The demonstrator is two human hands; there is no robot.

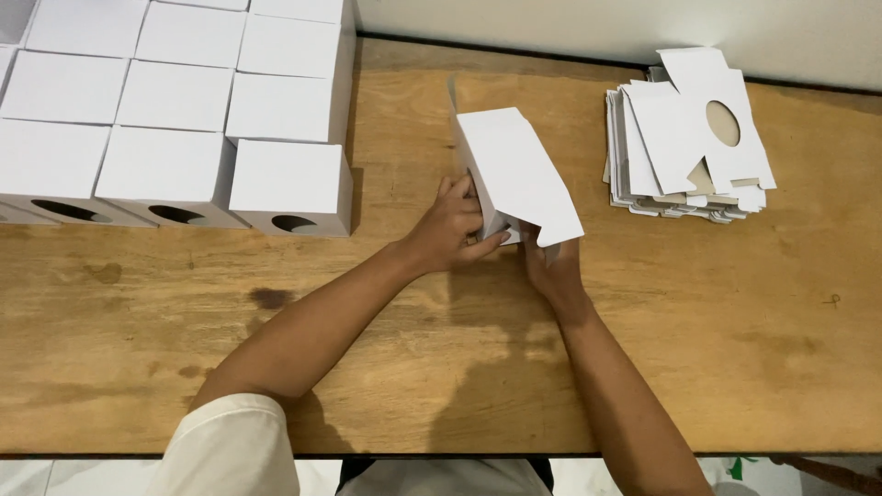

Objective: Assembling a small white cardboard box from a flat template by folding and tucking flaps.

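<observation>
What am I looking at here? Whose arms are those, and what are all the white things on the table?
The picture comes from a camera worn on a person's head, looking down, so the arms are that person's own. Their left hand and right hand together hold a white cardboard box that is only partly folded. They work at a wooden table. On the left stand finished white boxes in neat rows, the front ones with round holes in their sides. On the right lies a stack of flat cut cardboard sheets, not yet folded; the top one has an oval hole.

approx. 11 folded white boxes (175, 101) — 1 half-folded box (519, 170), 1 stack of flat blanks (684, 147), 2 hands
</observation>
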